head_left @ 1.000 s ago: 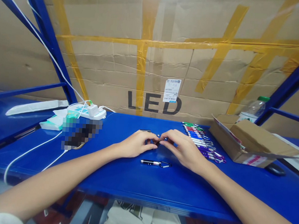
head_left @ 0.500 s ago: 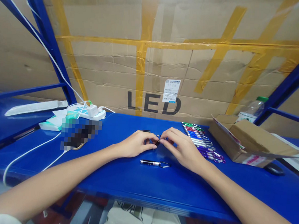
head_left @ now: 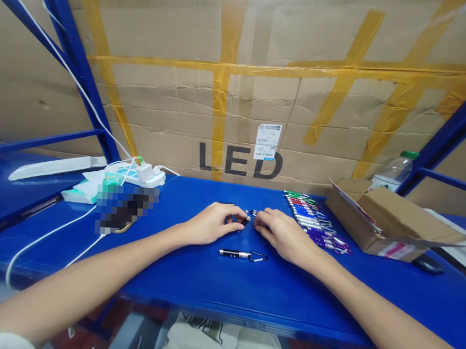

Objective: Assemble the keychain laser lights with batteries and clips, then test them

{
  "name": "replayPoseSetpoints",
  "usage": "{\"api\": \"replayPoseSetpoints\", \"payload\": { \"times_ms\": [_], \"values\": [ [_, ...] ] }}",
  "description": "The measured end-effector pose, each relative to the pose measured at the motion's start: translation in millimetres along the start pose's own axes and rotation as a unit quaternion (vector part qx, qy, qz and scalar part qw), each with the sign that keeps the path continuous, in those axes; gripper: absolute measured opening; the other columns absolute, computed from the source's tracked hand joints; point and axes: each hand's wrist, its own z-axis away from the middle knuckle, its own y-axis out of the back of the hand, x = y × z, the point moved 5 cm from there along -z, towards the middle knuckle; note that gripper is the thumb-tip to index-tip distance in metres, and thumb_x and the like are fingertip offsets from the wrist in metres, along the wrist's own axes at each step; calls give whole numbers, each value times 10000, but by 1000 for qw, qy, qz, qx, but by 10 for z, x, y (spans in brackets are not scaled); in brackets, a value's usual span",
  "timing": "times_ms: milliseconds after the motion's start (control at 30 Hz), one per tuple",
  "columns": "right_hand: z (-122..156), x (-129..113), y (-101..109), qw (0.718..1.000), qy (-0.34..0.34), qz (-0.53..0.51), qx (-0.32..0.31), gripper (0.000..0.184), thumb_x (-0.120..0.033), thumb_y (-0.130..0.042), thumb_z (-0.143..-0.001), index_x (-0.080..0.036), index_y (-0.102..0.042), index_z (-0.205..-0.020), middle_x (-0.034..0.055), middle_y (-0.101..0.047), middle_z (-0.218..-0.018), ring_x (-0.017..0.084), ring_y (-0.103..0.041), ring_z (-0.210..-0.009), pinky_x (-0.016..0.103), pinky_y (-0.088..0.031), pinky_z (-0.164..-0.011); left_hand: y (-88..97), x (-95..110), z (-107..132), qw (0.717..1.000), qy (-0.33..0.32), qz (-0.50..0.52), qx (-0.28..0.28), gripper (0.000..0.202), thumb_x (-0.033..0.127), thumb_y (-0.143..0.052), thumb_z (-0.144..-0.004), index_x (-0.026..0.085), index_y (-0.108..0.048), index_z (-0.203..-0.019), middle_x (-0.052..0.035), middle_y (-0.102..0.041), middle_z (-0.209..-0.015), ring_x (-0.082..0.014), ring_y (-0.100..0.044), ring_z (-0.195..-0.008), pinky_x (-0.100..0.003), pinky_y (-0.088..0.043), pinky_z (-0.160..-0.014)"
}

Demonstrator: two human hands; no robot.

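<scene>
My left hand is closed, pinching a short black tube between thumb and fingertips, its pale end facing right. My right hand is just to the right, fingers curled together; whatever they hold is hidden. By its fingertips shows a small clip-like piece, and I cannot tell whether it is touched. A tiny silvery bit lies behind the tube. Nearer me rests a black penlight with a carabiner clip. Another black piece is partly covered by my left hand.
Several coloured penlights with clips lie in a row on the right, beside an open cardboard box. A power strip, white cables and a blurred dark object are on the left. A large carton stands behind the blue table.
My right hand has drawn slightly right, away from the black tube, and its fingers have curled in. The tube's end now shows. My left hand has hardly moved.
</scene>
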Motion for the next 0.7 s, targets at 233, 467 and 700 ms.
{"api": "replayPoseSetpoints", "payload": {
  "times_ms": [233,467,700],
  "values": [
    [-8,47,45,998,-55,4,17,79,-152,-572,-1035,-231,-570,-1044,63,-705,-1008,243,-678,-895,327,-450,-766,-4,-24,-4,1000,-9,-4,2,233,309,-708,-1007,224,-764,-1217,-36,-797,-1076,-195,-720,-935,-308,-538,-893],
    [-4,26,29,999,-38,-2,14,115,-168,-527,-1056,-239,-565,-974,55,-705,-973,236,-680,-875,315,-434,-744,4,3,0,1000,-4,-6,0,231,285,-710,-1006,223,-764,-1222,-36,-802,-1100,-194,-724,-944,-296,-531,-865],
    [-3,37,-6,999,-39,1,-5,101,-153,-559,-1034,-236,-566,-977,63,-708,-977,239,-676,-863,321,-431,-730,3,-1,-2,1000,-5,-12,1,231,292,-708,-1005,220,-764,-1218,-40,-804,-1090,-200,-726,-941,-310,-543,-875]
  ]
}}
